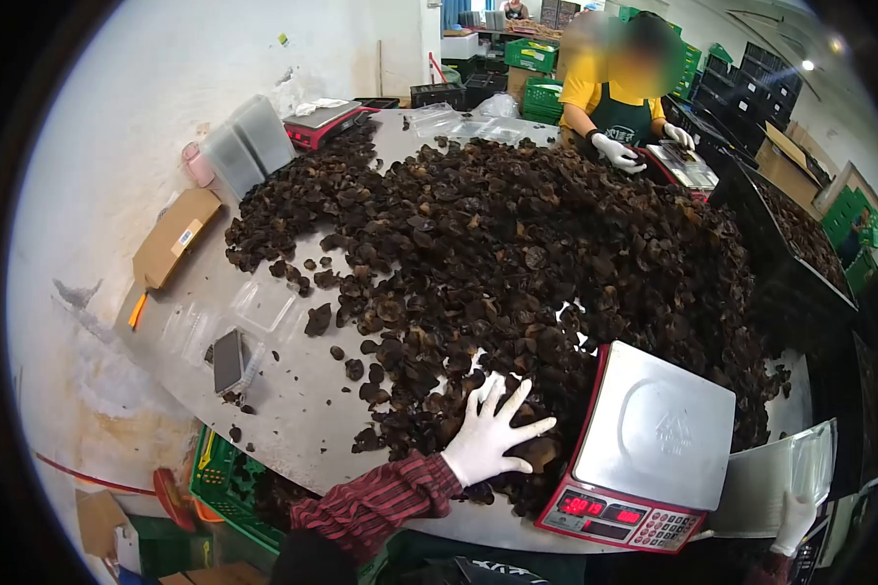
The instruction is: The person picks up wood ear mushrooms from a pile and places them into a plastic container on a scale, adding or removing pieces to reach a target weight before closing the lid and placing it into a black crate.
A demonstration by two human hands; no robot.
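Observation:
My left hand (493, 434), in a white glove, lies on the near edge of a big heap of dark dried fungus (517, 234), its fingers spread and nothing held. To its right stands a red scale (658, 419) with a bare steel plate and a lit red display. At the lower right my right hand (796, 522), also gloved, is at a stack of clear plastic trays (776, 478), with its fingers wrapped round the outer edge.
Across the table (293, 429), a co-worker (619, 107) in white gloves is at another scale. A third scale (327, 122), clear containers (247, 146), a cardboard piece (176, 237) and a phone (228, 362) lie left. A green crate (226, 487) stands below the left edge.

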